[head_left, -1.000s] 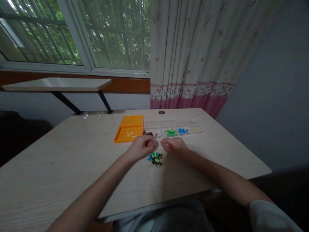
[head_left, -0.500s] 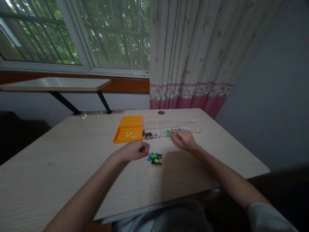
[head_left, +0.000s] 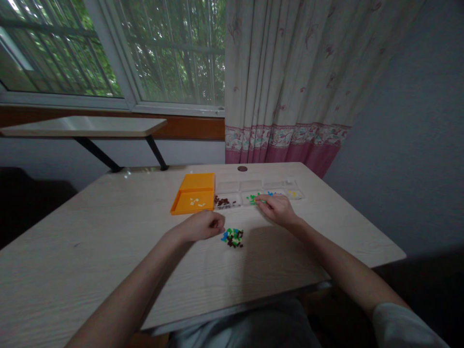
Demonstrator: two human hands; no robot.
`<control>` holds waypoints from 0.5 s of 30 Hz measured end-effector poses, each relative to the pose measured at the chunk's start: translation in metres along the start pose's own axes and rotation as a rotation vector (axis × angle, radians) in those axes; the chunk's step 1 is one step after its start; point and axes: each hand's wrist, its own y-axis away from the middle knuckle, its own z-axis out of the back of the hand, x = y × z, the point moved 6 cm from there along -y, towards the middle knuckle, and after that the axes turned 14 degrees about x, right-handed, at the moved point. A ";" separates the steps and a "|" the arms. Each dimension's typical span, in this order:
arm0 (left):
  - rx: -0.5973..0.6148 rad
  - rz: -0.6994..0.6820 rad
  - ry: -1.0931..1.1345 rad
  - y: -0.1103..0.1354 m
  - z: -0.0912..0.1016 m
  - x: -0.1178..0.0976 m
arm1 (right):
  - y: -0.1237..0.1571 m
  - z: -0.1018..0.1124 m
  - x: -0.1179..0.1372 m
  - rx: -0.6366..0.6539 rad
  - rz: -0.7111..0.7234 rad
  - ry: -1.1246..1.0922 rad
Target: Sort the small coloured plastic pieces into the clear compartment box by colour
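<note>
My right hand (head_left: pixel 277 210) is closed in a pinch over the clear box of green pieces (head_left: pixel 253 198); what its fingertips hold is too small to make out. Curled on the table, my left hand (head_left: pixel 206 225) is closed, its inside hidden. Just right of it lies a mixed pile of small pieces (head_left: pixel 232 238) in green, blue, brown and pale yellow. Behind the left hand sits an open orange box (head_left: pixel 175 208) with several whitish pieces in it. Between the hands stands a clear box of brown pieces (head_left: pixel 226 201).
Right of the green pieces are clear boxes with blue pieces (head_left: pixel 270 193) and yellow pieces (head_left: pixel 293 194); their raised lids lean back. A small raised shelf (head_left: pixel 87 125) stands at the table's back left, near the window. A curtain (head_left: pixel 282 96) hangs behind the table (head_left: pixel 119 232).
</note>
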 end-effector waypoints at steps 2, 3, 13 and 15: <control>0.000 0.005 -0.001 0.000 0.000 0.000 | 0.000 -0.002 -0.002 0.021 -0.017 0.002; -0.002 0.006 -0.003 0.000 0.000 0.000 | 0.000 -0.003 -0.003 0.035 -0.030 0.004; -0.004 0.024 -0.028 0.001 0.001 -0.004 | -0.001 0.008 -0.058 0.247 -0.265 0.008; -0.003 0.030 -0.035 0.002 0.001 -0.005 | 0.005 0.012 -0.088 0.316 -0.373 0.035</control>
